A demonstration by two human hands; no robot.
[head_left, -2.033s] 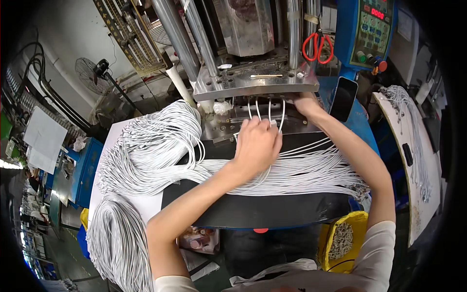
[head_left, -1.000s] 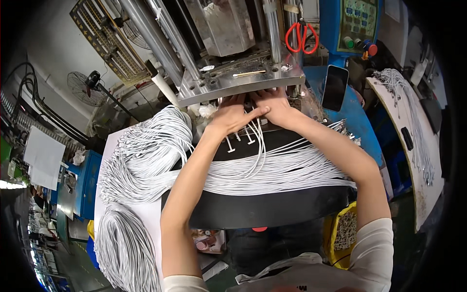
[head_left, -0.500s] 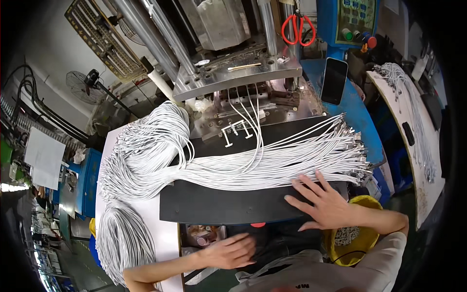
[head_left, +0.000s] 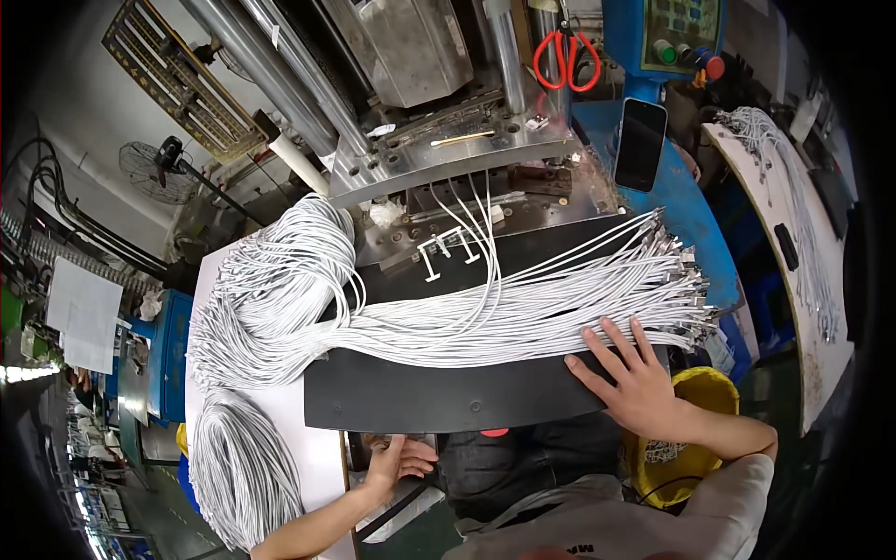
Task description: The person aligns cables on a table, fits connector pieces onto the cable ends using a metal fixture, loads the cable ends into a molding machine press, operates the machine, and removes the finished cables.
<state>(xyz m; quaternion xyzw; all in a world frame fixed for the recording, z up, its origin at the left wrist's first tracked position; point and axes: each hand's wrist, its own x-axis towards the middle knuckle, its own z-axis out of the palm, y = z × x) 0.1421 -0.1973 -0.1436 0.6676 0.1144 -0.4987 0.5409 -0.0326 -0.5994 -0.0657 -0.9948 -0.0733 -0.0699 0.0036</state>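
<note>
A broad bundle of white cables (head_left: pixel 439 329) lies across the black mat (head_left: pixel 392 392), its metal-tipped ends (head_left: pixel 686 280) fanned out at the right. My right hand (head_left: pixel 635 383) rests with spread fingers at the bundle's near edge, fingertips on the lowest cables. Below the mat's front edge, my left hand (head_left: pixel 397 464) is beside the dark opening under the table, its fingers loosely bent and the thumb apart. Nothing shows in it. A few cables (head_left: pixel 485 224) run from the bundle up into the metal press (head_left: pixel 457 154). White T-shaped molded pieces (head_left: pixel 448 248) lie before the press.
More coiled white cables (head_left: pixel 280 271) lie at the left, with another bundle (head_left: pixel 241 467) nearer me. A phone (head_left: pixel 640 145) leans on the blue stand at right. Red-handled scissors (head_left: pixel 567 61) hang by the press. A yellow bucket (head_left: pixel 719 392) holds small parts beside my right arm.
My right hand has moved slightly right and forward onto the cables' edge. My left hand has shifted left toward the opening under the table; the box of parts seen there is now mostly hidden.
</note>
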